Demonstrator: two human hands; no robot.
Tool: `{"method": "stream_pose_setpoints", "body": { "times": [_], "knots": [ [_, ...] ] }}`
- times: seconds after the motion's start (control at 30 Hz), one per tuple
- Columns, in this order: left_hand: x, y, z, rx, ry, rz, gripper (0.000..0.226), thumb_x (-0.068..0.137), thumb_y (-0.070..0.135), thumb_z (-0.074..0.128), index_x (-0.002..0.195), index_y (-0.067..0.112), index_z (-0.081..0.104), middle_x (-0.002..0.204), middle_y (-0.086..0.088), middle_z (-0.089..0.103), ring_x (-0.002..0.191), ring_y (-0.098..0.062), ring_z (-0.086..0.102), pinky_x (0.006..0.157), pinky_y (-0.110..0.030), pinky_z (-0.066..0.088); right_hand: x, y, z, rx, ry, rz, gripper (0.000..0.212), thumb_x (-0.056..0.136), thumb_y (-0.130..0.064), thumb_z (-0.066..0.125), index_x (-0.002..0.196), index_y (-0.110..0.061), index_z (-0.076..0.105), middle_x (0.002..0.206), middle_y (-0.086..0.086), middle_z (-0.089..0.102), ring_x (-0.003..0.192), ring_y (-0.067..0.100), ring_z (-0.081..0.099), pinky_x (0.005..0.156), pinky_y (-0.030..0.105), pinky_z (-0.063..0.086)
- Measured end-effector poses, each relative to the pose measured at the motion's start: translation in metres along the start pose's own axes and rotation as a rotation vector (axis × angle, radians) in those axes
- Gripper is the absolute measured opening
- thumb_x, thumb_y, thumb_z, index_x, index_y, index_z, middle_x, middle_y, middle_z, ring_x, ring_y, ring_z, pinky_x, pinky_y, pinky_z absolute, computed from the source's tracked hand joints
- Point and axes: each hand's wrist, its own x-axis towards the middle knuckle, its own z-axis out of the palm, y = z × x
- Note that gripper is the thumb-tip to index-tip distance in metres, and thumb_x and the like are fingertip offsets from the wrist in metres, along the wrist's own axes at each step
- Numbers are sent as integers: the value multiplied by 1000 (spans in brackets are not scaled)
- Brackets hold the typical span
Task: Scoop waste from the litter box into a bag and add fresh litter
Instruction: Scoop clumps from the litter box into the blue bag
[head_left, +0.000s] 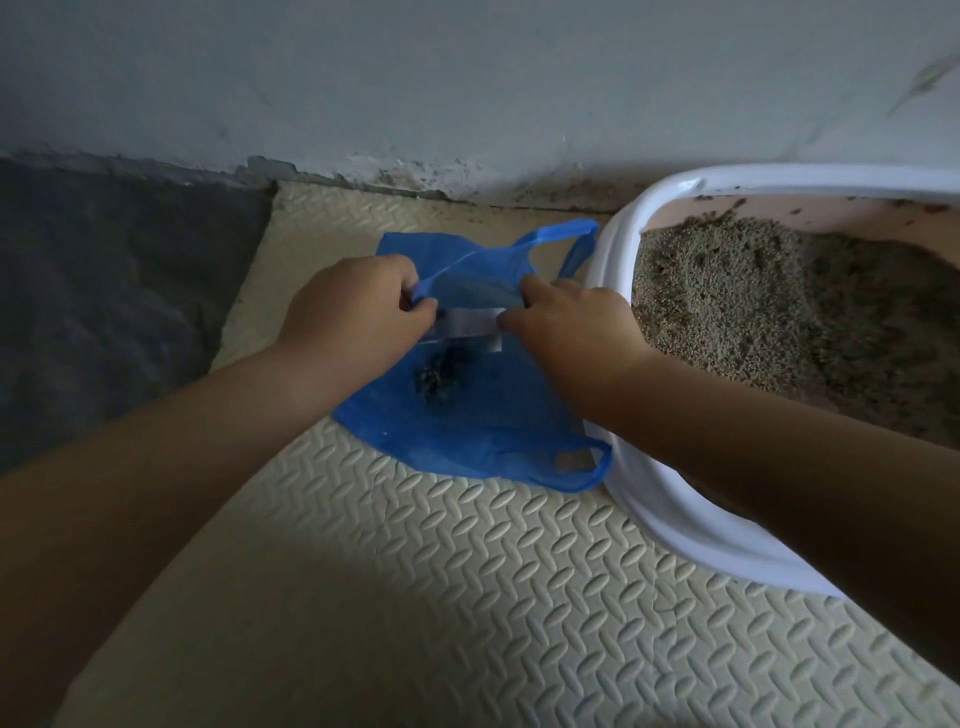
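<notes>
A blue plastic bag (467, 415) lies on the cream foam mat, just left of the litter box. Through the thin plastic a dark clump of waste (436, 376) shows, with a white strip above it. My left hand (353, 306) pinches the bag's edge near one handle. My right hand (566, 322) pinches the same edge a little to the right. Between the two hands the mouth of the bag is held apart. The white litter box (613, 244) with a pink inside stands at the right, holding grey-brown litter (769, 306) piled unevenly.
A cream foam mat (415, 597) with a raised pattern covers the floor under the bag and box. Dark grey floor (114, 291) lies to the left. A pale wall (415, 93) with a stained, crumbling base runs across the back.
</notes>
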Motion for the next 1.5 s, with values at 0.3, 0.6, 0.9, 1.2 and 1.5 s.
{"method": "stream_pose_setpoints", "body": {
  "times": [0.3,0.6,0.9,1.2,1.5],
  "knots": [
    [1,-3,-1,9,-7,15,25,89,33,58,70,18,52,56,2,51,52,-15,48,45,-27,27,-6,7,-5,30,49,19,42,93,-10,48,133,-24,50,125,7,40,111,28,50,64,34,34],
    [2,-4,-4,25,-15,24,25,90,33,57,71,17,53,56,1,52,52,-17,49,46,-28,28,-24,33,11,302,150,78,30,88,-22,54,116,-29,62,107,0,61,95,29,62,67,33,46],
    [1,13,1,78,-45,73,23,92,35,55,76,19,51,59,5,50,52,-13,45,46,-27,24,-97,68,16,1006,152,338,17,78,-31,74,94,-34,69,72,-5,66,62,10,62,60,33,50],
    [2,92,32,106,113,442,38,81,25,66,113,7,56,109,-11,57,101,-33,54,77,-43,45,-178,123,27,1150,174,656,21,69,-33,76,87,-34,67,74,4,68,51,13,57,49,29,46],
    [12,153,101,-207,-164,174,74,98,36,41,151,9,-3,159,-7,-12,146,-21,-5,116,-34,10,-226,145,44,701,-136,833,24,73,-54,66,82,-32,66,68,-9,64,64,10,61,63,33,50]
  ]
}}
